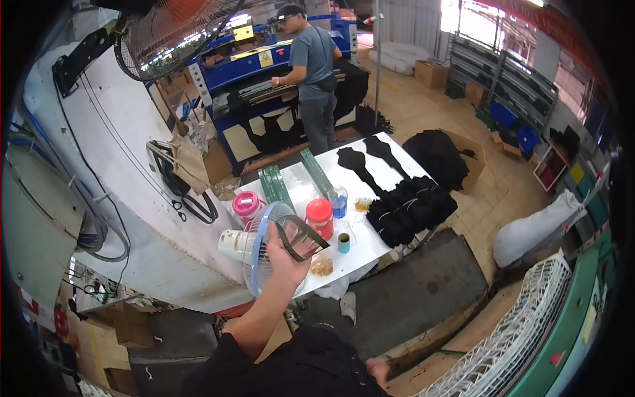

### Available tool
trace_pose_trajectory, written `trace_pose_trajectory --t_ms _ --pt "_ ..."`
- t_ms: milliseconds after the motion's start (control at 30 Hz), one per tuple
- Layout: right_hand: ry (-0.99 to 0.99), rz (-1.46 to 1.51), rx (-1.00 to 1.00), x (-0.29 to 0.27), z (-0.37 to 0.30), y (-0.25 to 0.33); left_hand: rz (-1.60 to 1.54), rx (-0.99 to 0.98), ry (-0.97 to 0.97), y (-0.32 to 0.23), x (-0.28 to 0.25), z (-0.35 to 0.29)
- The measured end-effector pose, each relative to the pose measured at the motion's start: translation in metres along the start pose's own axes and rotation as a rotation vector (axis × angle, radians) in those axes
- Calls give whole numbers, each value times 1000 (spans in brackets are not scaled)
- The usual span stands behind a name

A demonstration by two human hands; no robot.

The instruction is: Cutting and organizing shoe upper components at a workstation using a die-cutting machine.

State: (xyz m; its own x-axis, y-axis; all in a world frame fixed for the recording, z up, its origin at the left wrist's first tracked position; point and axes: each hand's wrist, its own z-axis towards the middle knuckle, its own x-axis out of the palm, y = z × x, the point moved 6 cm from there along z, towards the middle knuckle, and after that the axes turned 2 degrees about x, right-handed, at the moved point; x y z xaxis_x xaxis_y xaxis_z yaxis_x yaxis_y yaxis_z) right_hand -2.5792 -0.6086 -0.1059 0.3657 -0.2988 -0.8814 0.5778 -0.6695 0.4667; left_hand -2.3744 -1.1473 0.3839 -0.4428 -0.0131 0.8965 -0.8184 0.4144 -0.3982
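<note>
My left hand (280, 259) is closed around one side of a dark green cutting die (312, 232), a hollow metal frame held tilted above the table's near edge. Just behind that hand stands a small fan (259, 241) with a blue rim and a white body. A red-lidded jar (319, 215), a pink tub (246, 204), a clear bottle (338, 204) and a teal spool (344, 243) stand close by on the white table (307, 182). My right hand (378, 372) hangs low by my side; its fingers are mostly hidden.
Black cut pieces (410, 208) lie bundled at the table's right. Green metal bars (276, 186) rest at its far left. A person (317, 73) works at a blue press (248, 66) beyond. White netting (503, 331) and a white sack (536, 221) are on the right.
</note>
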Motion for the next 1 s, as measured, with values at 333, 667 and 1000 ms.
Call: trace_pose_trajectory --t_ms 333,667,1000 --pt "82 521 940 -45 129 -96 197 874 -423 17 27 200" --pt "-48 858 833 -125 433 -66 927 1249 -318 74 110 282" --pt "570 631 444 -101 664 -64 1624 1507 -451 161 200 263"
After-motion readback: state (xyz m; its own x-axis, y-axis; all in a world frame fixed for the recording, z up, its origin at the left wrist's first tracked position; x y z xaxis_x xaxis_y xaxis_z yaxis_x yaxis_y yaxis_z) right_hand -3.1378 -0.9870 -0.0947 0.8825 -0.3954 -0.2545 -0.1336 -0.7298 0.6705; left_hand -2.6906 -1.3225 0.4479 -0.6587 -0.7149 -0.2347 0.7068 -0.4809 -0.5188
